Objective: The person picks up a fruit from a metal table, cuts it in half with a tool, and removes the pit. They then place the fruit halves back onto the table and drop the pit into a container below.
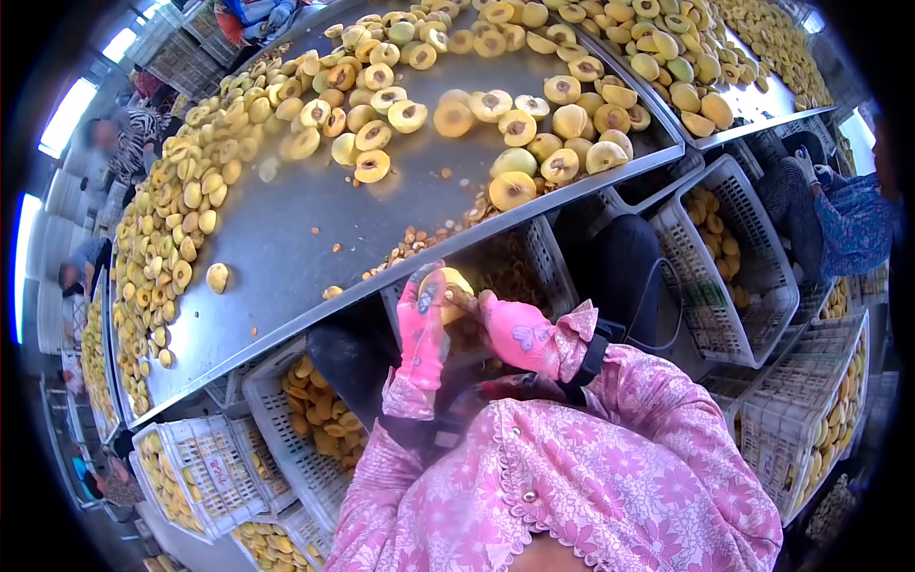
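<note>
Dozens of yellow fruit halves (195, 195) are heaped along the left side of the metal table (286, 248), with one lone half (218, 277) lying apart from them. Below the table's edge, more halves are held in a white crate (276, 429). Toward the middle, just over the near edge, a yellow fruit (456, 279) is gripped in the pink-gloved left hand (422, 334), its fingers raised and partly curled around the side. At the fruit's right side, the gloved right hand (522, 336) is closed in, fingers bent and tips brought against or very near the flesh; whether a stone or a small tool is pinched there cannot be told. Small brown stones (410, 240) are scattered behind, on the table. The fruit would probably be found light and fairly soft, slick where the flesh is cut and easily bruised, so it is best cradled by the skin at its outer curve, with only light pressure applied near the cut rim. Farther right, another white crate (710, 305) is seen, and beyond it a seated person (853, 229) in a blue patterned top.
</note>
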Available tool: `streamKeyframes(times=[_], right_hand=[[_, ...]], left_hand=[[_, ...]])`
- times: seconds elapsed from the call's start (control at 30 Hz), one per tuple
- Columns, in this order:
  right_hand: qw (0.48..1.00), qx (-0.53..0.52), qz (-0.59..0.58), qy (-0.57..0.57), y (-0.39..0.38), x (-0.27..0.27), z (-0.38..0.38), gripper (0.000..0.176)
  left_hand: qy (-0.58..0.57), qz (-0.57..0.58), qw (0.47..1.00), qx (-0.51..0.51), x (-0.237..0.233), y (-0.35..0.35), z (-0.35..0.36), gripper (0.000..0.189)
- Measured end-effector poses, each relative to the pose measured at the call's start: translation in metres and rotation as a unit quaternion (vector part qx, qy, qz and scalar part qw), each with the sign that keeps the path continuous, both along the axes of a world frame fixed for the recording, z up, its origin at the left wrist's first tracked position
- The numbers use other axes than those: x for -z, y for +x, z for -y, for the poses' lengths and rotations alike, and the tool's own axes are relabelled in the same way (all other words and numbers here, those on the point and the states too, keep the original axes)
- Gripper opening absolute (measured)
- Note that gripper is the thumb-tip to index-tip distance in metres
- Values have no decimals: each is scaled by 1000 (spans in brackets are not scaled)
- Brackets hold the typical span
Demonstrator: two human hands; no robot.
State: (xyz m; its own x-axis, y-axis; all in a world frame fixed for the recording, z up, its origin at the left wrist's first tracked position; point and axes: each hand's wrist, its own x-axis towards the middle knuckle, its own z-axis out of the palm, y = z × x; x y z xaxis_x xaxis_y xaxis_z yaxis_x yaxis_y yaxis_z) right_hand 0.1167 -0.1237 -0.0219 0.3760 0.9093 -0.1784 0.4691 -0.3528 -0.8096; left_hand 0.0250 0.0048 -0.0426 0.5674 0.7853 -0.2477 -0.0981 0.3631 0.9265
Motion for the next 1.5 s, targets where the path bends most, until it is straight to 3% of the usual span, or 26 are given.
streamKeyframes(times=[0.03,0.1,0.2,0.3,0.4,0.47,0.53,0.63,0.83,0.93,1.1,1.17,1.27,1.33,1.4,1.5], right_hand=[[991,39,-119,-48,0,-3,-1,43],[920,113,-348,-138,2,-15,-8,43],[872,110,-475,-47,-4,15,-13,46],[914,135,-354,-142,-1,8,-18,49],[915,70,-385,-97,2,12,-16,41],[987,-104,-122,9,6,53,-15,33],[991,-79,-107,4,7,23,-16,23],[923,-80,-330,-183,20,-25,-20,22],[922,-122,-308,-202,26,6,-22,20],[945,-75,-273,-163,19,1,-18,18],[913,-10,-394,-105,9,4,-18,18],[897,13,-432,-90,5,0,-16,18],[896,14,-435,-87,0,7,-16,16],[955,-13,-284,84,-9,72,-15,20],[965,-3,-236,116,-12,97,-19,26],[956,28,-288,-52,-10,98,-19,36]], left_hand=[[-10,2,1000,-4,-1,0,1,29],[-30,7,999,-11,-7,1,1,30],[-8,-3,1000,-25,-1,1,-1,31],[28,-22,999,-33,2,2,0,32],[17,-29,999,-29,1,2,-1,33],[-2,-16,999,-32,2,2,-2,33],[-5,-4,999,-40,5,1,-4,33],[-2,1,999,-37,19,-2,-4,34],[-61,-58,996,21,27,-9,-11,33],[-81,-55,995,7,25,-8,-9,31],[-156,12,988,-9,21,-7,-10,35],[-131,-7,991,-37,23,-5,-10,34],[-110,3,992,-70,24,0,-4,27],[-110,11,990,-84,25,2,-2,24],[-119,7,989,-91,26,2,0,24],[-127,-9,989,-73,20,1,3,25]])
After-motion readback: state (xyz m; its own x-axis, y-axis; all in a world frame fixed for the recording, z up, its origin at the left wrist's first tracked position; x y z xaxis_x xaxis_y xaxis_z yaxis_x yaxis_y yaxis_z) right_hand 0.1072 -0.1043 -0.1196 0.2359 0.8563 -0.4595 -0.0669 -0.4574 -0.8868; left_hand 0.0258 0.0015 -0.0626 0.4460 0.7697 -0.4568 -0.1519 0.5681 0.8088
